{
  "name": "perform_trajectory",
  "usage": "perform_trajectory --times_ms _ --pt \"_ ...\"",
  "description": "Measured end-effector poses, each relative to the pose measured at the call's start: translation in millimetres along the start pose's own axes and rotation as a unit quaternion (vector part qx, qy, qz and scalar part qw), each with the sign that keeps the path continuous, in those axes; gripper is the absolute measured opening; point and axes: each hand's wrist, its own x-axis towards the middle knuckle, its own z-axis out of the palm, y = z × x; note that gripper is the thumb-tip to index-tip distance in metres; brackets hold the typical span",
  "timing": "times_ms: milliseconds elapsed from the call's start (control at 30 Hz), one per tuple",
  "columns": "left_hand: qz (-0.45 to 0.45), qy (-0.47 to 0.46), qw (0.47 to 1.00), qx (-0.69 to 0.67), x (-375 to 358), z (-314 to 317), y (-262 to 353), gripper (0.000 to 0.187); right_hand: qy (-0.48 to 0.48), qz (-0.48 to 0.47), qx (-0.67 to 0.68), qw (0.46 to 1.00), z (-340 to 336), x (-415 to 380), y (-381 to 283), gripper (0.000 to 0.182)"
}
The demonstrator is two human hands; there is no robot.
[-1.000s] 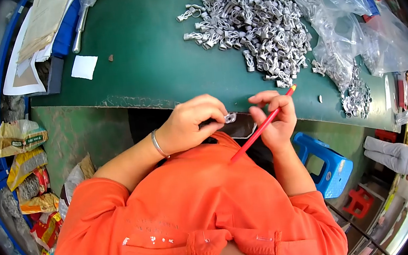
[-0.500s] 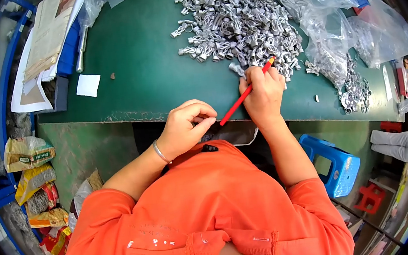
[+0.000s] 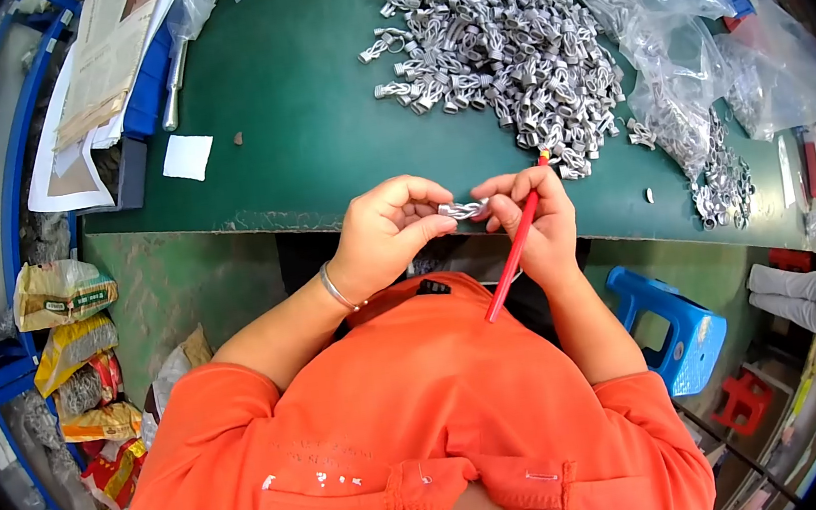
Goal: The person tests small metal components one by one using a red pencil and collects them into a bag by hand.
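Observation:
A small grey metal piece with looped strands (image 3: 463,210) spans the gap between my two hands in front of the table edge. My left hand (image 3: 392,222) pinches its left end with thumb and fingertips. At its right end are the thumb and fingertips of my right hand (image 3: 537,215). Also in my right hand is a slim red stick with a yellow tip (image 3: 513,263), slanting down toward my shirt. Beyond my hands lies a large pile of similar grey metal pieces (image 3: 504,37) on the green table (image 3: 291,107).
Clear plastic bags of metal parts (image 3: 675,83) and loose small rings (image 3: 722,184) lie at the right. A white paper square (image 3: 188,157) and stacked papers (image 3: 101,78) are at the left. A blue stool (image 3: 678,330) stands below the table on the right.
My right hand has drawn back from the pile toward my left hand, with a metal piece now between them. The red stick has swung steeper, its lower end nearer my shirt.

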Motion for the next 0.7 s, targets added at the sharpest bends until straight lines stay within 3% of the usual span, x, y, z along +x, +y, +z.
perform_trajectory --times_ms 67,100,167,200,267,400,500,567,700 --pt "0.089 0.007 0.991 0.096 -1 5 -1 0.018 -0.030 0.025 0.019 0.999 -2 -1 2 0.024" --pt "0.087 0.008 0.992 0.096 -1 6 1 0.018 -0.027 -0.017 0.019 0.999 0 -2 3 0.025" --pt "0.194 0.000 0.968 0.158 2 7 5 0.018 -0.022 -0.057 0.020 0.998 2 -3 4 0.025" --pt "0.192 0.000 0.968 0.158 2 6 7 0.018 -0.023 -0.095 -0.008 0.995 2 -3 4 0.026" --pt "0.272 -0.028 0.906 0.322 3 3 11 0.016 -0.032 -0.140 -0.053 0.988 -2 -5 4 0.028" --pt "0.229 -0.096 0.906 0.343 -5 1 6 0.015 -0.103 -0.089 -0.086 0.987 -15 -15 0 0.028" --pt "0.223 -0.149 0.874 0.406 -8 0 -1 0.013 -0.106 -0.085 -0.240 0.961 -18 -23 0 0.030" --pt "0.231 -0.154 0.855 0.437 -8 -1 -4 0.013 -0.066 -0.144 -0.272 0.949 -18 -22 0 0.031" --pt "0.229 -0.087 0.886 0.393 1 3 12 0.008 0.064 -0.218 -0.292 0.929 -37 -11 -5 0.022"
